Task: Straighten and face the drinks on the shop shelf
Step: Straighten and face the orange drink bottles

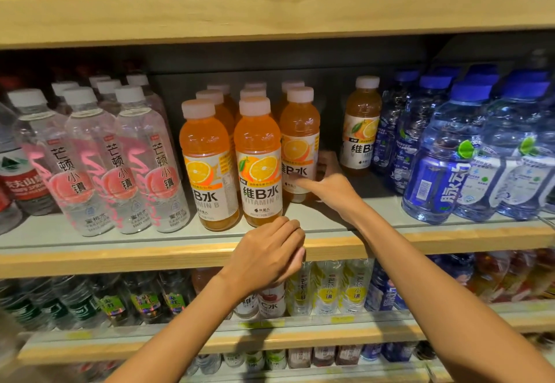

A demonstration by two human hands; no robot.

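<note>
Right hand [333, 191]: thumb across the label, blurred fingers [326, 166] curled round the far side of the third-row orange bottle [299, 130], which stands further back than the middle orange bottle [258, 154]. Left hand [267, 258]: fingers curled in, nothing seen in them, knuckles at the wooden shelf lip [120, 255]. Open shelf floor [375, 211] right of the gripped bottle, up to a lone orange bottle [362, 124] set back beside the blue bottles [441, 154]. Orange bottles full; clear peach waters [129, 154] at left.

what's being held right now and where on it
The right hand grips the third front-row orange bottle at its lower label; the left hand holds nothing.
</note>
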